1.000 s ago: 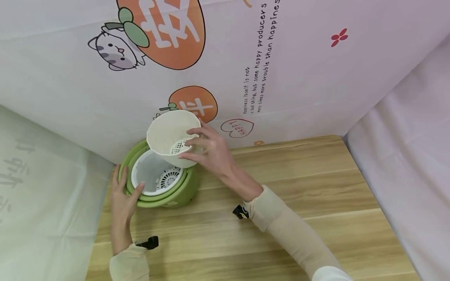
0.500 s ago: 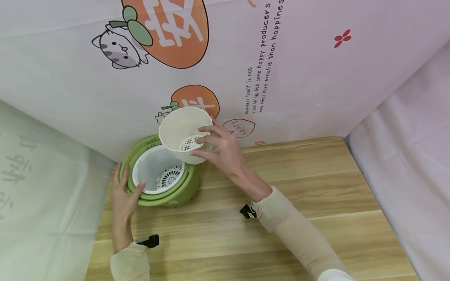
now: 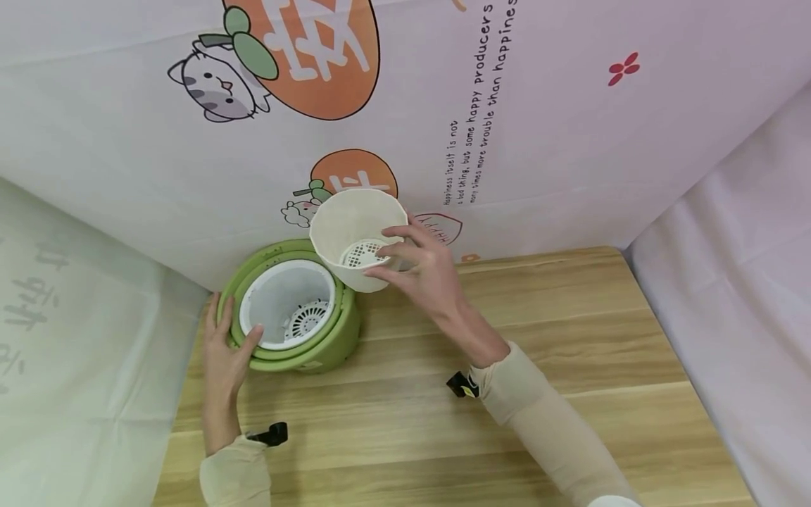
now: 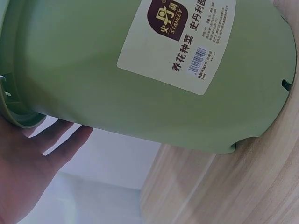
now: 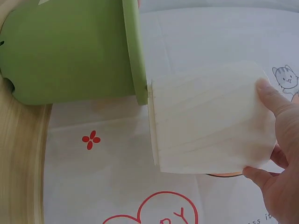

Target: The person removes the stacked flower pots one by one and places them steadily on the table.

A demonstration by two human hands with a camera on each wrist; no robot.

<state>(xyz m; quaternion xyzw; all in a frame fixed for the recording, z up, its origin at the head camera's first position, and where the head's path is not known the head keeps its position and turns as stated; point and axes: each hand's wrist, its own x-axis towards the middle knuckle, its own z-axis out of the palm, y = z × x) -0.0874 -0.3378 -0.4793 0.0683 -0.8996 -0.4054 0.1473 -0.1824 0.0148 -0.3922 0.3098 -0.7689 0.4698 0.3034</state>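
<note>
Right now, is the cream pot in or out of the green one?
Out: the right hand holds the cream pot up, wholly outside the green pot.

Green pot (image 3: 342,343), cream pot (image 5: 210,121), brown wood-grained tabletop (image 3: 393,436), orange-printed pale backdrop (image 3: 545,148)

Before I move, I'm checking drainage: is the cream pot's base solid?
No: in the head view, the cream pot has a base pierced by many small holes.

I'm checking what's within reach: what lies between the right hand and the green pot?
The cream pot, which the right hand holds, lies between that hand and the green pot, as the right wrist view shows.
</note>
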